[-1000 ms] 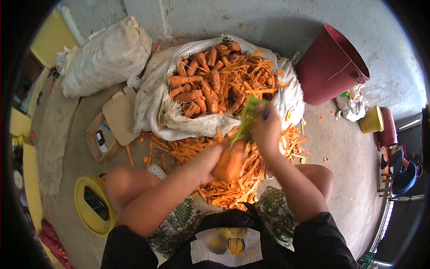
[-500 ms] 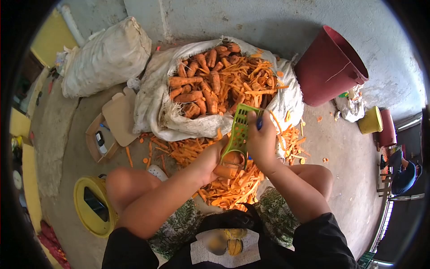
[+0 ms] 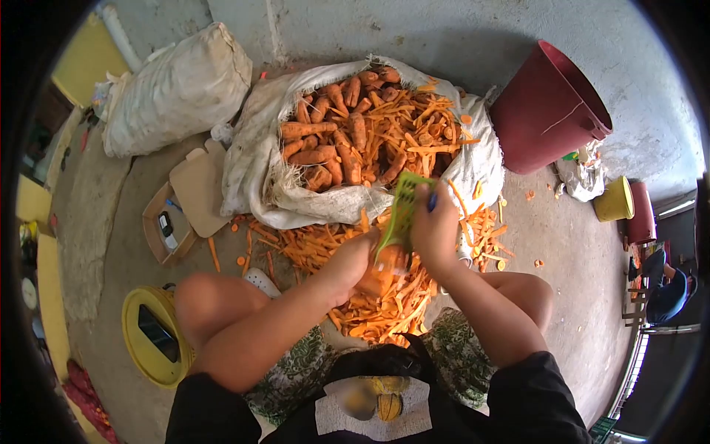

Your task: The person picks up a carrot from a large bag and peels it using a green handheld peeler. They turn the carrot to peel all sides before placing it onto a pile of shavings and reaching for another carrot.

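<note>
Left hand gripping a carrot with fingers curled around it, right hand clamping a green peeler between thumb and fingers, blade lying against carrot just beyond left fingertips, orange peelings piling beneath both hands, open sack of carrots sitting beyond the fingertips.

Bare grey concrete floor lies open beside the right hand; a white woven sack of orange carrots blocks ahead, a tilted maroon plastic bucket farther right.
</note>
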Tool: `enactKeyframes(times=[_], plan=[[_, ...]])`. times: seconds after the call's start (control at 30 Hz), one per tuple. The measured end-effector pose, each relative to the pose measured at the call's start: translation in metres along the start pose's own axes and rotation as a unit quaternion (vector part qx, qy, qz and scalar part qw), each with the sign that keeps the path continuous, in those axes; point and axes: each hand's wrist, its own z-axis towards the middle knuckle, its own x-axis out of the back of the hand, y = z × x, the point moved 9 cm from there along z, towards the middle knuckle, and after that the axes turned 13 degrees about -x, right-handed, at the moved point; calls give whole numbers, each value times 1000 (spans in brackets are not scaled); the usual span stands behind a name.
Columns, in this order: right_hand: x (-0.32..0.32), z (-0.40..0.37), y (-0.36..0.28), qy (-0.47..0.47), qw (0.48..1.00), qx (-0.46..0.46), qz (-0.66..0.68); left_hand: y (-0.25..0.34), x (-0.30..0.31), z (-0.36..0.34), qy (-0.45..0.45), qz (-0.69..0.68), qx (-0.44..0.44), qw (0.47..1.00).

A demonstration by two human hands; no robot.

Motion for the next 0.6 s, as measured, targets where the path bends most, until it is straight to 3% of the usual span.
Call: enactKeyframes(times=[0.03,0.1,0.13,0.23,0.3,0.37,0.4,0.47,0.5,0.6], plan=[[11,14,2,52,999,8,2,-1,1,-3,0,0,0,1000],[42,55,20,121,991,-54,-5,-15,-5,-14,-93,115,66,987],[60,73,24,178,980,-46,-72,-13,-9,-17,-97,117,67,986],[85,97,48,208,976,-57,-26,0,-25,-19,-166,47,20,985],[85,92,37,201,979,-39,-11,11,-12,-10,-148,98,-26,984],[71,73,9,98,993,-46,50,25,1,-1,-103,199,-87,971],[62,73,2,65,998,-14,10,25,5,3,-102,200,-89,970],[50,63,-10,12,998,41,-50,31,12,13,-110,365,-147,913],[42,57,-15,-47,997,19,-51,35,13,16,-111,411,-166,889],[32,42,-28,-89,991,81,-55,44,28,18,-40,434,-194,879]])
